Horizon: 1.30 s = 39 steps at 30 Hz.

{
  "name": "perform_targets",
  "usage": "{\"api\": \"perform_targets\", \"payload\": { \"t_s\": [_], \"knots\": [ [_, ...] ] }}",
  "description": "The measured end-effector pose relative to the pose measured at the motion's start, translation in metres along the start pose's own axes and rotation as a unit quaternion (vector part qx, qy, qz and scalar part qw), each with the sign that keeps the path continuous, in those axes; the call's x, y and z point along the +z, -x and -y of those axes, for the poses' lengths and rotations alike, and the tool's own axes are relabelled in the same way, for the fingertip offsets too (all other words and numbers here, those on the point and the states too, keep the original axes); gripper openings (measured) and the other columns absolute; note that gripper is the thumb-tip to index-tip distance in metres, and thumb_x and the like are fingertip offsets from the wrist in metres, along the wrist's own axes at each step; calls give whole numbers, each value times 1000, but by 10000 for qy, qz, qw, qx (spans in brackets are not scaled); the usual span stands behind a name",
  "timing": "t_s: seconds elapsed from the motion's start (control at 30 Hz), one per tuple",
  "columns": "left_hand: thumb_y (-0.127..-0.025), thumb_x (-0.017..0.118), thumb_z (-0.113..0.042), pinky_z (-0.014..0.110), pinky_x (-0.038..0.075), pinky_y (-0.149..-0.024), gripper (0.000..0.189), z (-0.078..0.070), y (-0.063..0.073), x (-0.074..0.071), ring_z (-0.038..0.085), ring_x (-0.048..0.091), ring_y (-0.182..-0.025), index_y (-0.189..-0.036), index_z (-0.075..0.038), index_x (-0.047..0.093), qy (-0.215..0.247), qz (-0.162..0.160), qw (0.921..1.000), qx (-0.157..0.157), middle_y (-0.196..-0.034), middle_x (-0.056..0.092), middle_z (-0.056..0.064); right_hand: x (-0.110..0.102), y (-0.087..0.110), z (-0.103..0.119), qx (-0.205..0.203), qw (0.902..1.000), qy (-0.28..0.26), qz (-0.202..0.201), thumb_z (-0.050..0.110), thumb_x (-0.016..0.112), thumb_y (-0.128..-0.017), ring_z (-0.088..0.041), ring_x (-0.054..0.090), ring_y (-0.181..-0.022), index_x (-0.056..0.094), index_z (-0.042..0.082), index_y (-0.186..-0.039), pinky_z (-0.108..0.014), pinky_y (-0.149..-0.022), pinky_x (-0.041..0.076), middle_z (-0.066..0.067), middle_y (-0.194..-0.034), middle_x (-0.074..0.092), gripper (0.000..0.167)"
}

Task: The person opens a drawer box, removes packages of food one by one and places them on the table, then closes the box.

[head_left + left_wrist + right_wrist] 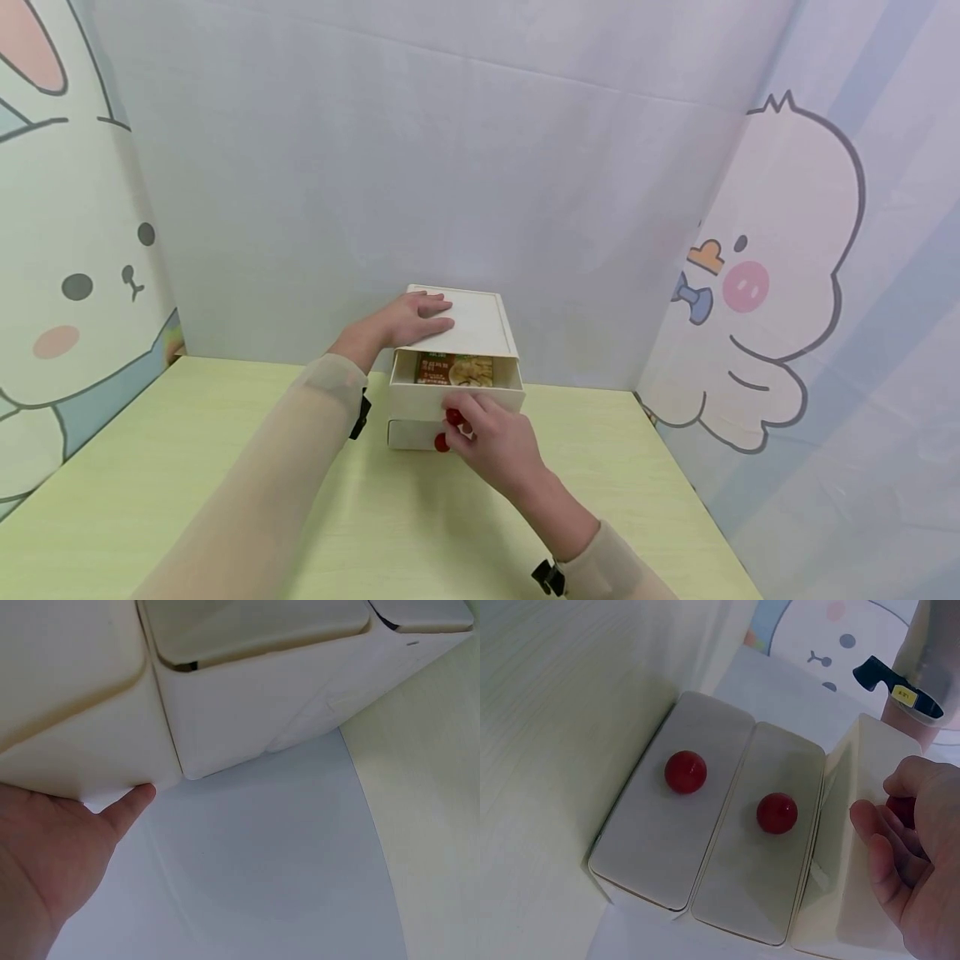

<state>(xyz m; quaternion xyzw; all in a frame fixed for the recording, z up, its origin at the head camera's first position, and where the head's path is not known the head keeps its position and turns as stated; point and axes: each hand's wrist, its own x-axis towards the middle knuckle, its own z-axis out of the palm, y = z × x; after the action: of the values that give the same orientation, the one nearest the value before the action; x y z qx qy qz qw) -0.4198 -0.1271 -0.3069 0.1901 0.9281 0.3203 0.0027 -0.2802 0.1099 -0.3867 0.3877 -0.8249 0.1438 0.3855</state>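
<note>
A small white cabinet with stacked drawers stands on the table; its flat top (476, 321) shows in the head view. My left hand (408, 321) rests on the left side of that top, fingers extended. With thumb and fingers, my right hand (498, 437) pinches the red round knob (454, 416) of the top drawer (416, 402), which sticks out partway. A printed food package (457, 370) lies inside it. In the right wrist view, the middle drawer's red knob (777, 813) and the bottom drawer's red knob (685, 772) sit on closed fronts.
The pale yellow-green table (585, 467) extends around the cabinet. Behind it hangs a plain light curtain (450, 167). Cartoon-printed panels flank both sides, with a rabbit (75, 250) at left and a chick (787, 267) at right.
</note>
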Motion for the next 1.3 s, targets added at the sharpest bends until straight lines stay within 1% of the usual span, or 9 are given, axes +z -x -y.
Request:
{"api": "perform_targets", "payload": {
  "t_s": [0.3, 0.67, 1.3],
  "knots": [
    [-111, 57, -54, 63, 12, -138, 67, 0, 0, 0, 34, 7, -174, -169, -22, 47, 49, 2, 10000, 25, -183, 30, 1, -1, 2, 1, -37, 10000, 36, -48, 15, 91, -89, -3, 73, -78, 74, 22, -111, -19, -61, 59, 7, -97, 76, 29],
    [-111, 57, -54, 63, 13, -138, 67, -1, -1, 1, 34, 7, -174, -169, -22, 47, 49, 7, 10000, 19, -183, 30, 2, -2, 5, 2, -96, 9998, 61, -162, 15, 92, -87, -1, 71, -75, 73, 22, -109, -18, -58, 57, 8, -92, 75, 30],
    [-111, 58, -53, 62, 14, -138, 67, -1, 1, 0, 35, 6, -174, -169, -20, 47, 160, 30, 9999, 31, -183, 30, 3, -5, 8, 6, -198, 9996, 27, -196, 14, 91, -87, -2, 72, -72, 72, 21, -107, -15, -58, 55, 9, -89, 74, 28]
  ]
}}
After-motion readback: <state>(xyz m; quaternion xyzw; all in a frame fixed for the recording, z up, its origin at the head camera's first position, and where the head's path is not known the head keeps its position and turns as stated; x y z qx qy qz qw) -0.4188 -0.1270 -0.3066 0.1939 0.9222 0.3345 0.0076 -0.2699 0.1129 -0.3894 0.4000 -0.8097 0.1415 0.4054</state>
